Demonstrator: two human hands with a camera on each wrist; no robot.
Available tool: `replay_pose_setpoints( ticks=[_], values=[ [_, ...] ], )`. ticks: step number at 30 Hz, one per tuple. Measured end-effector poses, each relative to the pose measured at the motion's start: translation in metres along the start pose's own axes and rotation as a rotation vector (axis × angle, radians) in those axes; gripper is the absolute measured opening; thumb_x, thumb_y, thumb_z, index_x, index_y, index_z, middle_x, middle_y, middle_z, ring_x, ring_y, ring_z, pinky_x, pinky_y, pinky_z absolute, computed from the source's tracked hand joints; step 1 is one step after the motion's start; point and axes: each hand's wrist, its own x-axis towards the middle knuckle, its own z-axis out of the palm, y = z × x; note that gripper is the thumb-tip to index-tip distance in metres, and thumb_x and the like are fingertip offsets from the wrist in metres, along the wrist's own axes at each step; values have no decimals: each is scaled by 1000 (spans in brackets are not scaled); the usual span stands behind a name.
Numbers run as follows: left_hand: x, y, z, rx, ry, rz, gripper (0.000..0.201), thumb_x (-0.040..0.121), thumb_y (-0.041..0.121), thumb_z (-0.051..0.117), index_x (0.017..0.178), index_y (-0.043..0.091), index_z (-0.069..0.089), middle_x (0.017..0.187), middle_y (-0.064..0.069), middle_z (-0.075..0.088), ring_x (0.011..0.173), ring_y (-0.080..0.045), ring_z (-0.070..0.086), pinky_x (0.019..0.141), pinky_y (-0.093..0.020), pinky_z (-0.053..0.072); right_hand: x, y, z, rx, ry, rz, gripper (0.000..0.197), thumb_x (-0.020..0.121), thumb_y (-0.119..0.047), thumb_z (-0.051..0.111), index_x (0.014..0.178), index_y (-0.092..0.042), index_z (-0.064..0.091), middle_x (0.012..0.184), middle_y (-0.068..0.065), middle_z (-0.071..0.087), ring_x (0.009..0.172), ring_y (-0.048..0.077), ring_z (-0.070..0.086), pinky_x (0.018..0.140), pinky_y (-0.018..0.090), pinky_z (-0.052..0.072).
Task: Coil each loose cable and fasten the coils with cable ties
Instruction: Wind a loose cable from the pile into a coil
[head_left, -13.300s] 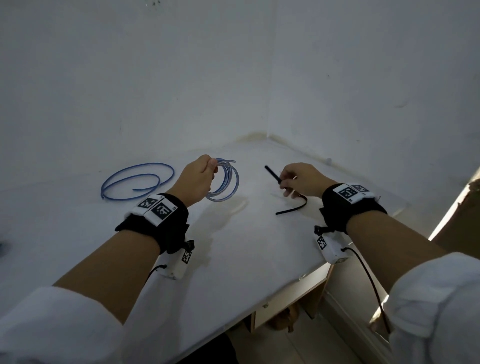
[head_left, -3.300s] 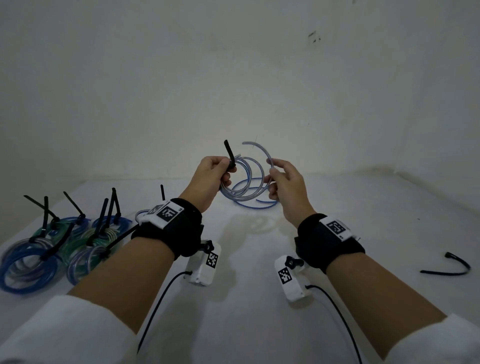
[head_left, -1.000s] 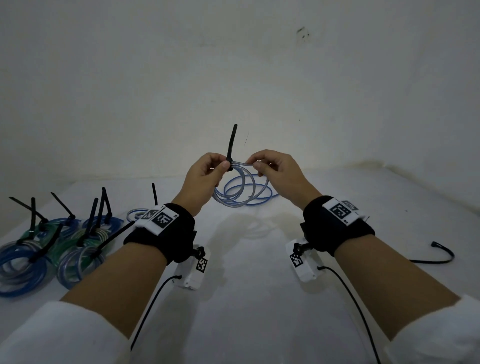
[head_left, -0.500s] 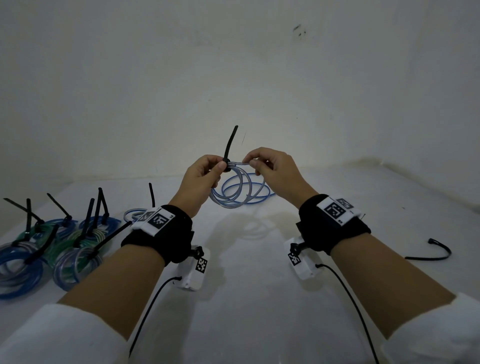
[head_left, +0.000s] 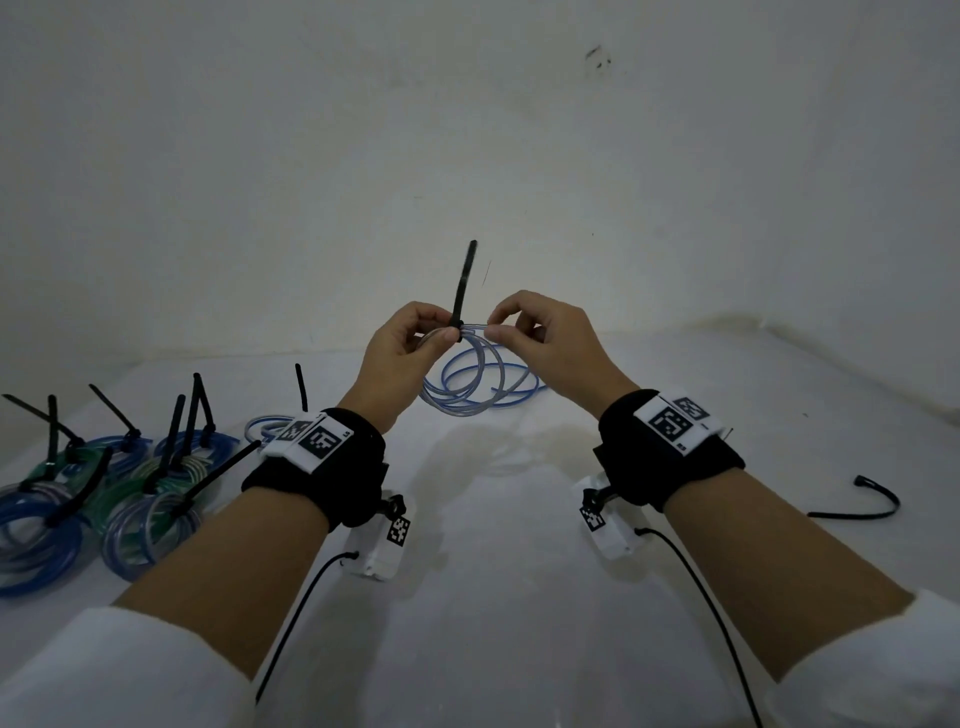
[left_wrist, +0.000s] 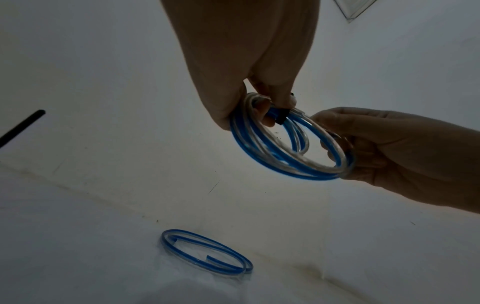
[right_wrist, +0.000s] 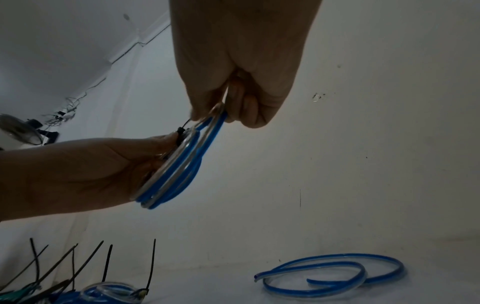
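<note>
I hold a small coil of blue and clear cable (head_left: 462, 395) up above the white table (head_left: 493, 597). A black cable tie (head_left: 464, 280) is looped round the coil's top, its tail pointing straight up. My left hand (head_left: 441, 326) pinches the coil at the tie's head (left_wrist: 281, 118). My right hand (head_left: 500, 326) pinches the coil's strands (right_wrist: 207, 131) just right of the tie. In the left wrist view the coil (left_wrist: 272, 156) hangs between both hands. A loose blue cable (right_wrist: 337, 275) lies uncoiled on the table behind them.
Several tied blue and green coils (head_left: 114, 493) with upright black tie tails lie at the left. A spare black cable tie (head_left: 857, 506) lies at the right. The wall (head_left: 467, 130) stands close behind the table.
Since 3.3 s ago the tie has been closed round the coil and its tail stands upright. Over the last second both hands keep their hold and barely move.
</note>
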Motion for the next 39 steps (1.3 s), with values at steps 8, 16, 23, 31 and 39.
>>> replay_pose_setpoints(
  ticks=[8, 16, 23, 31, 39],
  values=[
    [-4, 3, 8, 8, -14, -9, 8, 90, 7, 57, 97, 4, 58, 84, -2, 61, 58, 8, 54, 57, -4, 38, 1, 2, 6, 2, -13, -1, 9, 85, -15, 64, 79, -22, 64, 65, 3, 57, 54, 6, 47, 57, 24, 39],
    [-1, 0, 9, 112, 4, -7, 8, 88, 16, 62, 92, 9, 60, 84, 0, 63, 67, 5, 54, 65, -9, 42, -3, 5, 17, 12, 5, 23, 17, 92, -6, 52, 97, -9, 68, 84, -6, 60, 70, 2, 53, 63, 20, 41],
    [-1, 4, 10, 149, -49, 31, 6, 87, 12, 62, 89, 15, 58, 97, -11, 67, 94, -21, 64, 86, -30, 51, -1, -5, 16, 159, 11, 121, 15, 95, -13, 51, 100, -6, 64, 78, 0, 59, 50, -2, 50, 55, 17, 41],
    [-1, 3, 13, 146, -59, 22, 9, 92, 10, 55, 84, 15, 54, 97, -13, 67, 62, 10, 55, 60, -4, 38, 4, -4, 15, 247, 53, 188, 17, 87, -14, 63, 73, -21, 58, 72, -9, 56, 60, 0, 50, 64, 21, 38],
    [3, 2, 5, 248, -62, 55, 14, 88, 15, 62, 78, 15, 52, 93, -11, 70, 75, -15, 62, 67, -23, 45, 7, -11, 16, 356, 41, 211, 13, 86, -5, 62, 77, -14, 58, 71, 1, 60, 58, 2, 54, 57, 13, 43]
  ],
)
